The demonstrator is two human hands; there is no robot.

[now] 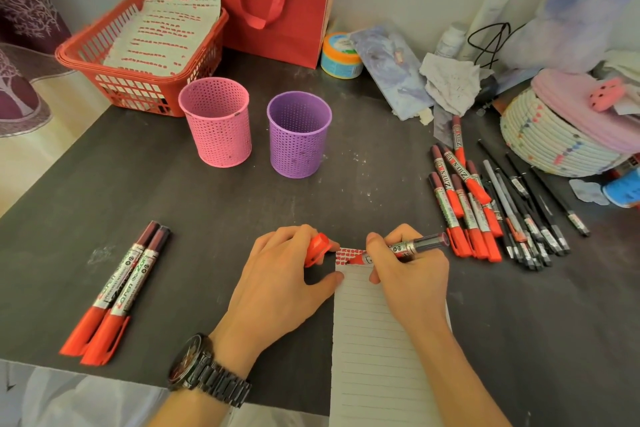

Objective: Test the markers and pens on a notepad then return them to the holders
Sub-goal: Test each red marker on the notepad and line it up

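Marker [420, 243] gripped by right hand [410, 276], cap [317, 248] by left hand [277, 279], over notepad [370, 357]; holders [216, 130] stand beyond.

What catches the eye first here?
Probably the hands at the near edge: the right hand presses a red marker to the top of a lined notepad, while the left hand holds a red cap. Behind them stand a pink holder and a purple holder, and a heap of markers and pens lies at the right.

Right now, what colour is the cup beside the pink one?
The cup is purple, dotted with holes, seen in the head view.
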